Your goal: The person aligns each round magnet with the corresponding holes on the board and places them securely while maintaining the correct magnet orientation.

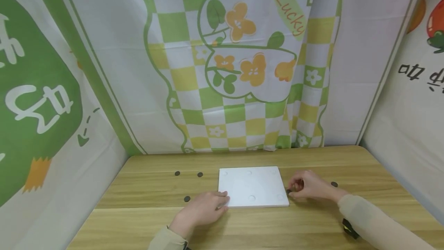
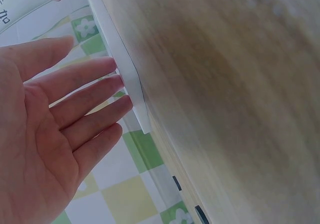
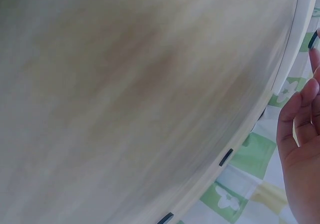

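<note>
A white rectangular board (image 1: 253, 184) with several shallow round marks lies flat on the wooden table. My left hand (image 1: 206, 207) touches its near left corner, fingers extended; in the left wrist view, the left hand (image 2: 55, 119) has its fingertips at the board's edge (image 2: 131, 79). Just off the board's right side, my right hand (image 1: 308, 185) pinches a small dark round disc (image 1: 289, 191) between thumb and fingers. The right wrist view shows this disc (image 3: 313, 39) at the fingertips of the right hand (image 3: 305, 134), partly cut off by the frame.
Left of the board lie three loose dark discs, one near my left hand (image 1: 187, 198) and two farther back (image 1: 200, 174). Another disc (image 1: 334, 184) lies beyond my right wrist. A patterned curtain (image 1: 239, 119) hangs behind the wooden table (image 1: 156, 180), with printed cloth on both sides.
</note>
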`<state>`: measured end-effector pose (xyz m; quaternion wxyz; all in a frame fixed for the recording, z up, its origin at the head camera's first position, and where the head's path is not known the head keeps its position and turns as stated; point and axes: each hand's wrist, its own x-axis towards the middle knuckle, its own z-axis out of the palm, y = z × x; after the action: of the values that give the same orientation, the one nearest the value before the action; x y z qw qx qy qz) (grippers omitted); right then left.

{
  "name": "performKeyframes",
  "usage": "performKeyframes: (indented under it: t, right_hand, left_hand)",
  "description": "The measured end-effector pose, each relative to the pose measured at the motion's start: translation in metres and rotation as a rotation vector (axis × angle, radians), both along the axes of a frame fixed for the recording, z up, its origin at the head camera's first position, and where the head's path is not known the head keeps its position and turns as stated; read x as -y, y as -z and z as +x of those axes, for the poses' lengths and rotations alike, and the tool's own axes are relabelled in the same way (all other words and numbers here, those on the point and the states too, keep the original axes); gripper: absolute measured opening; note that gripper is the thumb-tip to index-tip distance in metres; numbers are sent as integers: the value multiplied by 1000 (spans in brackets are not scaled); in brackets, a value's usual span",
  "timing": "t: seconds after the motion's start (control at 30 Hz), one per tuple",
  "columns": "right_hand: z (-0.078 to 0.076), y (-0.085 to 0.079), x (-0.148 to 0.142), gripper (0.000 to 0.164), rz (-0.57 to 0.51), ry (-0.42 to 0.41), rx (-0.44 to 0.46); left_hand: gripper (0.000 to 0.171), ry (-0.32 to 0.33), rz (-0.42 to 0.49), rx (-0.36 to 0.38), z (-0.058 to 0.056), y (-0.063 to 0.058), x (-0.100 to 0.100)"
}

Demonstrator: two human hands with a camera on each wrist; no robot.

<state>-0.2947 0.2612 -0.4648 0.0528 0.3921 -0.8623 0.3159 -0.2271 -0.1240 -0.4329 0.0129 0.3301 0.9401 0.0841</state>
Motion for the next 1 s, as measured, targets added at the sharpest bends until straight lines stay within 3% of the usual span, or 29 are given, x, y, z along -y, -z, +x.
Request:
performKeyframes:
  t: [1.0]
  right_hand:
    - [-1,-2,17,11,-15,-55,31]
  left_hand:
    - [38,-3,-8,-14,1,-1,-1]
